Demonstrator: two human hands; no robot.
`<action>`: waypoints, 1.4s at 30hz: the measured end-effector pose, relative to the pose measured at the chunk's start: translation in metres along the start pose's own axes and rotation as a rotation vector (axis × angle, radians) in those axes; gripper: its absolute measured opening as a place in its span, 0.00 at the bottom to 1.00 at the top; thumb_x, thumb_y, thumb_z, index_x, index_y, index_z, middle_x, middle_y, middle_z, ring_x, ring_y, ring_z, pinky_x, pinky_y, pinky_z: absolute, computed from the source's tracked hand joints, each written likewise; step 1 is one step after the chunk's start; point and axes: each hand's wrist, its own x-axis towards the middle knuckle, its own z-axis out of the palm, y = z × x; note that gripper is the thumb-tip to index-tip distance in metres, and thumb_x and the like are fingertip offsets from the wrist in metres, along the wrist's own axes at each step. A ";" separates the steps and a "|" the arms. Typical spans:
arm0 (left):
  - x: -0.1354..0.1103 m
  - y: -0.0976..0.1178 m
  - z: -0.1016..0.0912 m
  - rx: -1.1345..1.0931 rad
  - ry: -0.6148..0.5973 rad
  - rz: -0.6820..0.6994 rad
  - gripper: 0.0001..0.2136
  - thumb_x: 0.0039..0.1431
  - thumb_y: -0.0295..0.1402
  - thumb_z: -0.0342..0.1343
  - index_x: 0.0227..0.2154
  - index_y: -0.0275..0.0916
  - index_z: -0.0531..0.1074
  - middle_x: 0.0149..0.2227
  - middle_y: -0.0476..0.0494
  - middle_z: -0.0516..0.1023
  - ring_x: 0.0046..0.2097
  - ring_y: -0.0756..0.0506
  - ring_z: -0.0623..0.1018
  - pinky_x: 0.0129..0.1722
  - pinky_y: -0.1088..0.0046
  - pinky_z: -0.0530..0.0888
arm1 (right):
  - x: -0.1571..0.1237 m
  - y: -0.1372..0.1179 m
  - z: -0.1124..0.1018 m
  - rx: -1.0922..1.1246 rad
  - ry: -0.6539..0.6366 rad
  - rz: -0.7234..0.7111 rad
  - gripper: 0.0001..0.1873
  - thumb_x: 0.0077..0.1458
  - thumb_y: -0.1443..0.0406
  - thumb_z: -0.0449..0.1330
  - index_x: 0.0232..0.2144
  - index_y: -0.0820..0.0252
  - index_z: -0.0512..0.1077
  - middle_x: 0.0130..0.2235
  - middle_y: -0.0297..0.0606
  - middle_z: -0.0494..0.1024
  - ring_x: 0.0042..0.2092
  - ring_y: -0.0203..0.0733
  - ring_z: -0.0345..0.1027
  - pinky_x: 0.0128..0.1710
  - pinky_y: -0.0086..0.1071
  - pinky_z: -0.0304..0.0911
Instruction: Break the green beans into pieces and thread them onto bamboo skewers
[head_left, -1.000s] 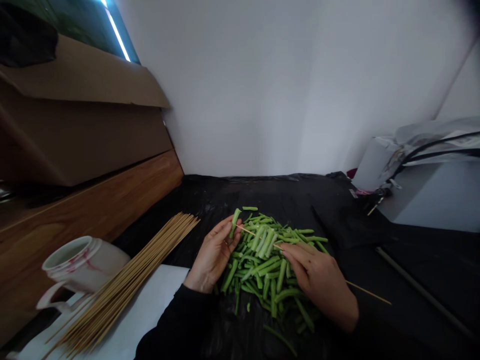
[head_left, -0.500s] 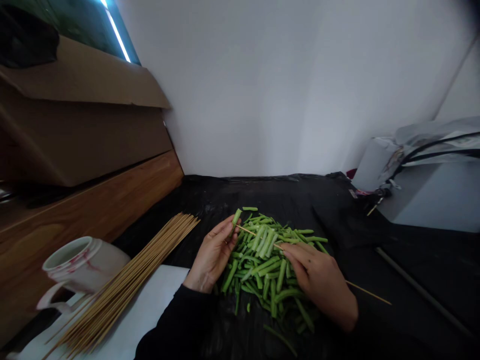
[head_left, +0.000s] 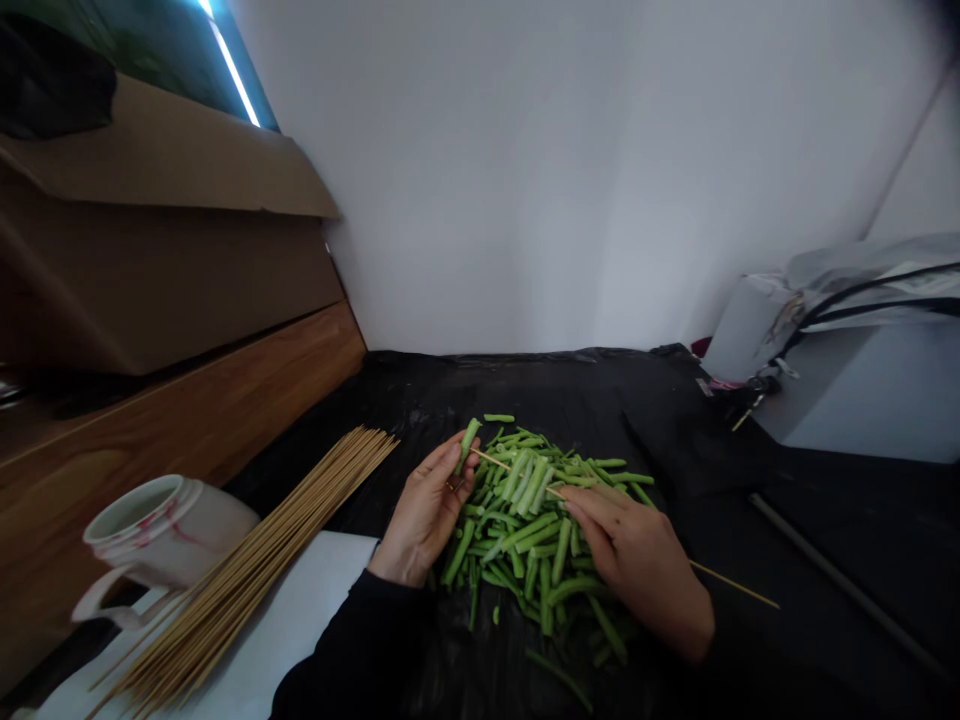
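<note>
My right hand (head_left: 637,555) is closed around a thin wooden skewer (head_left: 733,583), whose back end sticks out past the wrist. Several cut green bean pieces (head_left: 531,480) are threaded side by side on the skewer, just ahead of my right fingers. Between the thumb and fingers of my left hand (head_left: 431,505) is one more green bean piece (head_left: 468,445), held at the skewer's front end; whether the tip has entered it I cannot tell. Below both hands lies a loose pile of cut green beans (head_left: 536,550).
A bundle of bare skewers (head_left: 262,570) rests on a white sheet (head_left: 315,580) at the left, beside a mug (head_left: 169,525). Black plastic (head_left: 420,385) covers the table. A cardboard box (head_left: 187,270) stands at the left, a grey box (head_left: 877,385) with plastic bags at the right.
Almost nothing differs. The bean piece in my left fingers has tilted slightly, and the whole view has shifted a few pixels.
</note>
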 end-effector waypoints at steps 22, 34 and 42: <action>0.001 -0.002 0.000 0.044 0.044 0.048 0.08 0.51 0.20 0.64 0.35 0.34 0.80 0.37 0.42 0.83 0.34 0.53 0.80 0.37 0.82 0.77 | -0.002 -0.002 0.001 0.003 -0.010 0.030 0.16 0.65 0.68 0.48 0.47 0.56 0.74 0.43 0.39 0.80 0.45 0.42 0.76 0.49 0.38 0.69; -0.002 -0.005 0.003 0.088 -0.016 0.070 0.11 0.51 0.23 0.66 0.38 0.33 0.80 0.39 0.39 0.83 0.36 0.52 0.80 0.39 0.81 0.77 | -0.001 -0.004 0.001 0.017 0.004 0.011 0.16 0.65 0.68 0.48 0.47 0.57 0.74 0.43 0.39 0.80 0.43 0.42 0.76 0.48 0.36 0.70; -0.002 -0.002 0.002 0.065 -0.002 -0.046 0.07 0.57 0.22 0.59 0.37 0.31 0.79 0.41 0.36 0.82 0.35 0.52 0.80 0.36 0.81 0.77 | -0.002 -0.005 0.001 0.015 0.031 0.002 0.16 0.64 0.70 0.49 0.47 0.58 0.74 0.43 0.39 0.80 0.43 0.42 0.75 0.48 0.36 0.69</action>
